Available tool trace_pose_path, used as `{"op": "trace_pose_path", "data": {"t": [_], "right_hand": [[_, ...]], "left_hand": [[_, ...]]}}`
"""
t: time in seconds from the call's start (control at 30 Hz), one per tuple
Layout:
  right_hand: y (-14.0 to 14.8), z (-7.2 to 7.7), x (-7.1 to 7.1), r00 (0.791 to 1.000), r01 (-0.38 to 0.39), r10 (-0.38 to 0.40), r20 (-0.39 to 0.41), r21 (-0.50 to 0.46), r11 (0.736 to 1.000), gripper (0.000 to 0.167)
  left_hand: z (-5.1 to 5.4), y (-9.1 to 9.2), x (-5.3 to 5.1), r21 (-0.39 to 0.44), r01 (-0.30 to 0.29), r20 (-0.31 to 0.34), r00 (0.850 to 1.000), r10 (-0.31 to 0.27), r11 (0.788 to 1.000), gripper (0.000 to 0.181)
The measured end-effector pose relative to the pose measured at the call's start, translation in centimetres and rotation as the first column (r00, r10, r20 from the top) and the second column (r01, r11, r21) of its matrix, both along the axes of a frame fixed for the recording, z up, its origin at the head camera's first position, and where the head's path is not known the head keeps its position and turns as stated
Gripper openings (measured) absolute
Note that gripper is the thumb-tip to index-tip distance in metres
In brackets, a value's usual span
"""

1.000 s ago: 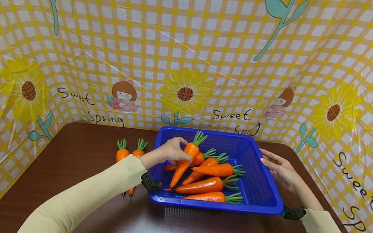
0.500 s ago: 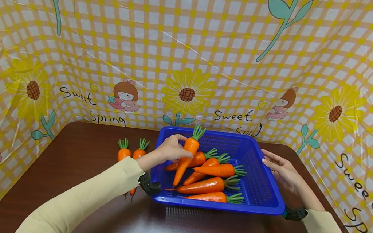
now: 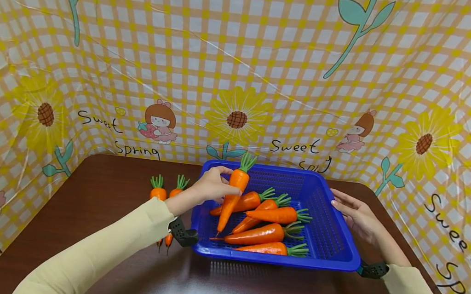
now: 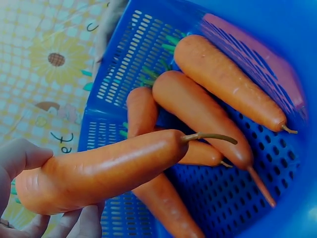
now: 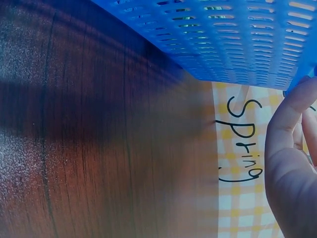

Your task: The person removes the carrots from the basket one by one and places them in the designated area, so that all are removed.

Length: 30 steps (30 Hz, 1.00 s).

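Note:
My left hand (image 3: 212,186) pinches an orange carrot (image 3: 233,197) near its green top, above the left part of the blue basket (image 3: 333,219). In the left wrist view that carrot (image 4: 104,171) lies between the thumb and fingers of the left hand (image 4: 25,183), its thin tip towards the basket. Several other carrots (image 3: 257,234) lie in the basket, their green tops mostly to the right. At the basket's right rim, my right hand (image 3: 358,219) touches the edge with its fingers; the right wrist view shows this hand (image 5: 292,148) beside the perforated wall (image 5: 233,44).
Two carrots (image 3: 158,193) lie side by side on the dark brown table (image 3: 102,201), left of the basket and partly behind the left forearm. A checked cloth (image 3: 243,50) with sunflowers rises behind the table and along both sides.
The left hand has lifted the held carrot slightly up and to the left, uncovering more of the carrot beneath. The right hand stays at the basket's rim.

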State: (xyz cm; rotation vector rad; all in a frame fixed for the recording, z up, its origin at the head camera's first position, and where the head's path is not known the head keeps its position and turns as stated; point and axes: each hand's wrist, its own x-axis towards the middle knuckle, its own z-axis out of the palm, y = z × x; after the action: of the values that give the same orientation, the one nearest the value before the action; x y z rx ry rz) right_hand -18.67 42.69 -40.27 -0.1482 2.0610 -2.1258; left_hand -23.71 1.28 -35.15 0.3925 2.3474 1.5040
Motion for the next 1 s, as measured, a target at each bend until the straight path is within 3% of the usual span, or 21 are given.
{"op": "trace_pose_path", "data": {"t": [0.3,0.6,1.0], "right_hand": [[0.1,0.0,-0.1,1.000,0.009,-0.009,0.001,-0.001,1.000,0.032],[-0.2,0.1,-0.2,1.000,-0.001,0.001,0.001,-0.012,1.000,0.031],[0.1,0.0,0.0,1.000,0.004,-0.004,-0.005,0.053,0.999,0.032]], "left_hand": [[1.1,-1.4,0.2,0.039,-0.027,0.012,1.000,0.026,0.999,0.070],[0.7,-2.6,0.5,0.076,-0.088,-0.023,0.996,0.090,0.993,0.071],[0.5,-4.2,0.8,0.135,-0.137,0.004,0.990,0.138,0.981,0.071]]}}
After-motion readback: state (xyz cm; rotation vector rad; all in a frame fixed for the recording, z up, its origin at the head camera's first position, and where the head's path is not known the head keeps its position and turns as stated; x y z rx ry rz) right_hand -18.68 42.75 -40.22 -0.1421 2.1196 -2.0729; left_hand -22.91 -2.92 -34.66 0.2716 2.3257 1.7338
